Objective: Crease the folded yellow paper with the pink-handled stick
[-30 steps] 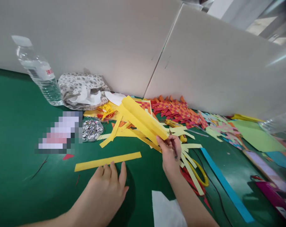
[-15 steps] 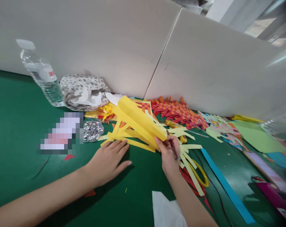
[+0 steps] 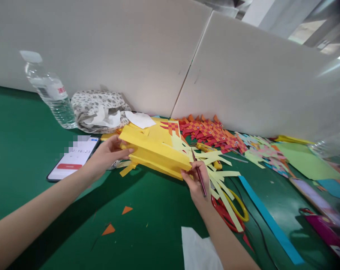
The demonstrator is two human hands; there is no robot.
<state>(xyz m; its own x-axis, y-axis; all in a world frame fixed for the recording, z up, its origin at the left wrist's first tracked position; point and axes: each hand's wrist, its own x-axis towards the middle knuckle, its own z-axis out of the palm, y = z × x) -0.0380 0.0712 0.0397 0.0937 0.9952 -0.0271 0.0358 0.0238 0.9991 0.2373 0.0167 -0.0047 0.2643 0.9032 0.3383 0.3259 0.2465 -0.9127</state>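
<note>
A creased sheet of yellow paper (image 3: 158, 153) is held up by both ends above the table. My left hand (image 3: 108, 155) pinches its left end between thumb and fingers. At the other end, my right hand (image 3: 196, 178) grips the paper's corner, with a dark, slim pen-like tool (image 3: 199, 174) also tucked in its fingers, tilted upward. Behind the sheet lie more yellow paper and a red-and-orange checkered paper piece (image 3: 171, 127). Pale yellow paper strips (image 3: 226, 200) fan out beside my right hand.
A water bottle (image 3: 51, 92) and a patterned cloth bundle (image 3: 98, 108) stand against the partition. A phone (image 3: 71, 159) lies at left. Woven red-orange paper fish (image 3: 207, 129) are piled at the back. Red-and-yellow-handled scissors (image 3: 237, 206) and a blue strip (image 3: 271, 221) lie at right.
My left hand has risen from the table and moved left to take the yellow sheet's left end. The sheet has swung lower and flatter. My right hand keeps its hold.
</note>
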